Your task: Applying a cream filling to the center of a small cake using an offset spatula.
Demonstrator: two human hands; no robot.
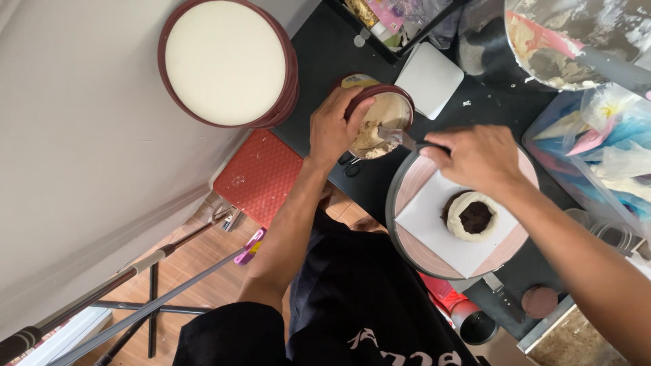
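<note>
head view, left hand: the left hand [333, 129] is curled over the near rim of a small maroon tub [381, 120], fingers wrapped round the edge and holding it steady on the black table [319, 61].
head view, right hand: the right hand [479, 157] is closed round the dark handle of a spatula [401, 139]; the grip is tight, no fingers spread.
head view, spatula axis: its long axis runs roughly 3 to 9 o'clock, blade end at 9, reaching into the tub's pale filling [369, 139].
head view, tub from hands: the tub sits at about 10 o'clock from the right hand and touches the left, so the left is the nearer one.
head view, small cake: a little dark round cake with a cream collar [470, 215] lies at 6 o'clock of the right hand, just beneath the wrist, on a white square of paper [434, 224] on a round turntable [407, 247].
head view, cake from tub: it lies at about 4 o'clock of the tub, near but apart.
head view, around: a big round maroon board with a pale top [225, 62] at 10 o'clock of the tub; a mixing bowl smeared with cream [576, 47] at 1 o'clock of the right hand; piping bags in a clear bin [603, 146] at 3 o'clock.
</note>
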